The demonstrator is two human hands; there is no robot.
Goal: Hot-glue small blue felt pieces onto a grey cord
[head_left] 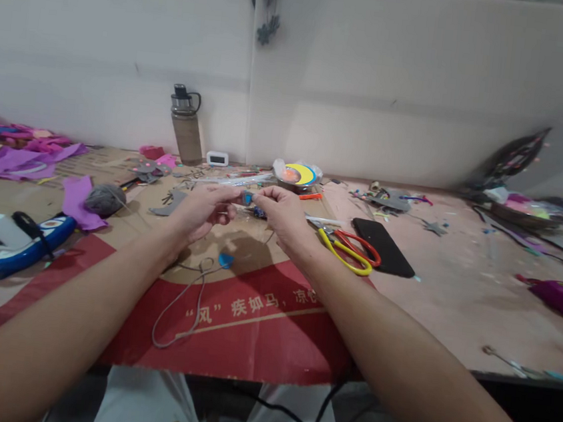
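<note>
My left hand [205, 208] and my right hand [281, 212] meet above the table, fingertips pinched together on a small blue piece [247, 198] held between them. A grey cord [186, 302] hangs from below my left hand and loops over the red printed cardboard [250, 315]. Another small blue piece [225, 260] lies on the cardboard under my hands. Yellow and red scissors [348, 246] lie just right of my right wrist.
A black phone [382, 246] lies beside the scissors. At the left are a grey yarn ball [104, 199], purple felt scraps [20, 160] and a blue glue gun [26, 248]. A water bottle [186, 125] stands by the back wall. More craft clutter sits at the right edge.
</note>
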